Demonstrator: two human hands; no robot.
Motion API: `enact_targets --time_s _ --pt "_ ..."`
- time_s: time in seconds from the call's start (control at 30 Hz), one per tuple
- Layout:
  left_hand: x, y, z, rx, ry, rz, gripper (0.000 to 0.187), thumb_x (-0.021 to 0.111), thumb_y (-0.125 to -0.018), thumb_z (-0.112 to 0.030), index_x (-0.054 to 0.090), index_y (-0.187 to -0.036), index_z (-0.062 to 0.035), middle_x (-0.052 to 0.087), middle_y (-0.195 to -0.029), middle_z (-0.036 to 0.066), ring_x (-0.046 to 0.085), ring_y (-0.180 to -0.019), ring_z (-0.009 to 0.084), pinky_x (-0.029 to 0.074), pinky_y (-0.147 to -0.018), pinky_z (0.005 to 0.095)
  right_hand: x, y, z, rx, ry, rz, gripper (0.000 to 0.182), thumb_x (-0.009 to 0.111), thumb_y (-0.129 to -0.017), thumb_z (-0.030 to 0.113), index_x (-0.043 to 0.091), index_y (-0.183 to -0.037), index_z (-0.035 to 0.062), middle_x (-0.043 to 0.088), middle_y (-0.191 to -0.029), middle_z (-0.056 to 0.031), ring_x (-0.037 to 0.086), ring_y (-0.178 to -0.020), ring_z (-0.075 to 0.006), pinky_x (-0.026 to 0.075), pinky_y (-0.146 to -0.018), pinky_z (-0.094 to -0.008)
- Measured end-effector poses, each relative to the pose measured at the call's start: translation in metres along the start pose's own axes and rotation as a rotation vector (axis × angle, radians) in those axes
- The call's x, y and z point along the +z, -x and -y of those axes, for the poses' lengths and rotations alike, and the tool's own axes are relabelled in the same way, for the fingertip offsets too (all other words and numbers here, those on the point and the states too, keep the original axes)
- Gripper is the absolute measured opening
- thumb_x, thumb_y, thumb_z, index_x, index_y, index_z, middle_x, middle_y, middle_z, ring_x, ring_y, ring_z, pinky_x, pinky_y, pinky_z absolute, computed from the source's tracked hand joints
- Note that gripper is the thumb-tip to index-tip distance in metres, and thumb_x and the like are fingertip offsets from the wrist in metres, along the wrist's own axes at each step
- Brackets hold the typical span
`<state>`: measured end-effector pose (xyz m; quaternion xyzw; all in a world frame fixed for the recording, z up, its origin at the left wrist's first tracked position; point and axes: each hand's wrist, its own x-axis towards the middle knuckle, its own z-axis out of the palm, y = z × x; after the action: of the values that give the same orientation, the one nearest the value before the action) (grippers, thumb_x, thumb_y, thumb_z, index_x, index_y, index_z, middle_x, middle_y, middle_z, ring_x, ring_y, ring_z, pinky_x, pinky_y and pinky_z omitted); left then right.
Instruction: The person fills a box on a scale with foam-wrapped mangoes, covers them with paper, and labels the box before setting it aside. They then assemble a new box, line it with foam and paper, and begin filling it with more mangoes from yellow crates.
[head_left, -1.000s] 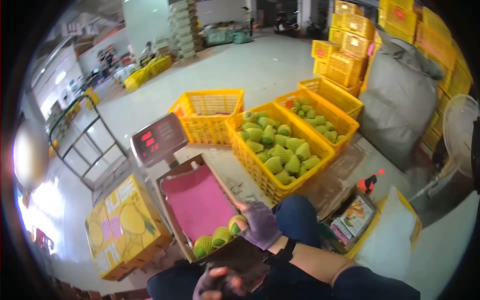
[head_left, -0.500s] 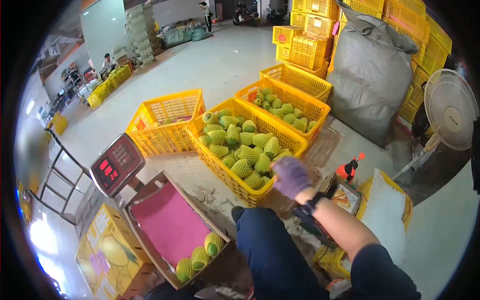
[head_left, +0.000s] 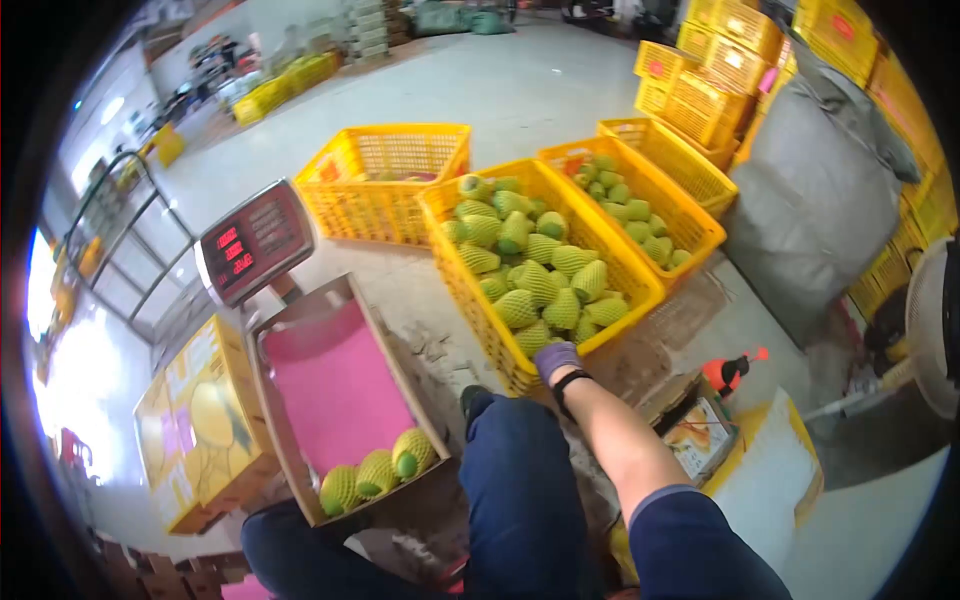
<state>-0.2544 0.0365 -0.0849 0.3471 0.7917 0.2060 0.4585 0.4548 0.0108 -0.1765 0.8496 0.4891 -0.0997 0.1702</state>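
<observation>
My right hand, in a purple glove with a dark band at the wrist, is at the near corner of a yellow plastic crate. Its fingers point down at the rim and are hidden from view. Heaped in that crate are many green, mango-like fruits in yellow-green foam nets. Left of my knee stands an open cardboard box with a pink liner. Three netted fruits lie in a row along its near end. My left hand is out of view.
A scale display with red digits rises behind the box, beside a printed carton. More yellow crates stand beyond. On the right are a grey sack, a fan and a red-black spray bottle.
My right hand has moved down and left to the crate's near corner. The view has turned left, so the crates appear farther right. The red digits on the scale look different.
</observation>
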Motion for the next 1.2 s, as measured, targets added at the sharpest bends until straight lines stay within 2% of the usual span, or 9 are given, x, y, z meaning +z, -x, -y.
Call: enact_targets --time_s 0.13,0.2,0.23,0.37,0.47,0.67,0.8,0.87,1.2 --pt "-0.059 -0.137 0.090 0.388 -0.088 0.139 0.027 0.055 -0.084 -0.005 0.059 -0.110 -0.0025 0.066 -0.091 0.011 0.063 -0.080 0.0178 0.051 -0.073 0.0275 0.000 0.019 0.003 0.001 0.065 0.096 0.023 0.055 -0.087 0.017 0.074 -0.100 0.0168 0.072 -0.099 -0.0057 0.069 -0.095 -0.0239 0.054 -0.073 -0.0409" --pt "-0.038 -0.080 0.059 0.384 -0.035 0.071 0.012 0.054 -0.086 -0.005 0.059 -0.096 -0.0009 0.064 -0.076 0.007 0.060 -0.065 0.0147 0.051 -0.062 0.0258 0.002 0.038 0.005 0.008 0.092 0.124 0.023 0.055 -0.087 0.019 0.074 -0.099 0.0173 0.072 -0.099 -0.0050 0.069 -0.095 -0.0239 0.053 -0.072 -0.0411" --pt "-0.014 -0.005 -0.001 0.097 -0.026 0.042 0.010 0.053 -0.086 -0.005 0.060 -0.093 0.0001 0.064 -0.078 0.007 0.060 -0.067 0.0143 0.052 -0.062 0.0255 0.006 0.050 0.004 -0.004 0.097 0.103 0.023 0.055 -0.087 0.022 0.074 -0.097 0.0173 0.072 -0.097 -0.0049 0.069 -0.094 -0.0237 0.053 -0.070 -0.0418" --pt "-0.029 -0.055 0.076 0.181 -0.223 -0.003 0.015 0.054 -0.089 -0.007 0.060 -0.102 -0.0010 0.066 -0.082 0.010 0.064 -0.069 0.0169 0.053 -0.065 0.0269 0.030 0.098 0.012 0.016 0.067 0.128 0.028 0.048 -0.091 0.030 0.074 -0.093 0.0185 0.072 -0.092 -0.0067 0.070 -0.087 -0.0234 0.052 -0.067 -0.0395" --pt "-0.021 -0.069 0.123 0.256 -0.218 0.310 0.030 0.056 -0.091 -0.015 0.058 -0.116 0.0018 0.068 -0.096 0.012 0.065 -0.081 0.0195 0.052 -0.072 0.0307 0.066 0.140 0.014 0.005 0.047 0.032 0.029 0.049 -0.090 0.032 0.073 -0.083 0.0189 0.072 -0.077 -0.0011 0.070 -0.074 -0.0209 0.047 -0.058 -0.0398" --pt "0.015 -0.032 0.078 0.138 -0.158 0.260 0.030 0.055 -0.091 -0.015 0.058 -0.116 0.0012 0.068 -0.096 0.012 0.065 -0.081 0.0195 0.052 -0.072 0.0307 0.054 0.224 0.027 -0.020 -0.116 -0.125 0.022 0.053 -0.087 0.023 0.068 -0.098 0.0127 0.069 -0.097 -0.0120 0.067 -0.089 -0.0259 0.052 -0.074 -0.0414" --pt "0.014 -0.025 0.065 0.174 -0.105 0.254 0.030 0.055 -0.091 -0.014 0.057 -0.117 0.0008 0.068 -0.096 0.012 0.065 -0.081 0.0196 0.052 -0.072 0.0308 0.063 0.286 0.049 0.090 -0.848 -0.008 0.043 0.056 -0.088 0.027 0.054 -0.126 0.0070 0.057 -0.122 -0.0191 0.058 -0.110 -0.0343 0.049 -0.085 -0.0416" --pt "0.016 -0.024 0.059 0.182 -0.089 0.249 0.030 0.055 -0.091 -0.014 0.057 -0.117 0.0006 0.068 -0.097 0.012 0.064 -0.081 0.0196 0.052 -0.072 0.0308 0.088 0.299 0.065 -0.135 -0.935 -0.396 0.046 0.060 -0.084 0.031 0.057 -0.123 0.0054 0.061 -0.116 -0.0186 0.060 -0.107 -0.0347 0.049 -0.086 -0.0403" --pt "0.061 -0.063 -0.043 0.216 -0.123 0.212 0.030 0.055 -0.091 -0.013 0.056 -0.118 -0.0003 0.067 -0.097 0.012 0.064 -0.080 0.0196 0.053 -0.071 0.0309 0.059 0.261 0.064 -0.061 -0.765 0.035 0.045 0.061 -0.084 0.031 0.058 -0.122 0.0053 0.062 -0.114 -0.0185 0.060 -0.106 -0.0345 0.049 -0.086 -0.0402"
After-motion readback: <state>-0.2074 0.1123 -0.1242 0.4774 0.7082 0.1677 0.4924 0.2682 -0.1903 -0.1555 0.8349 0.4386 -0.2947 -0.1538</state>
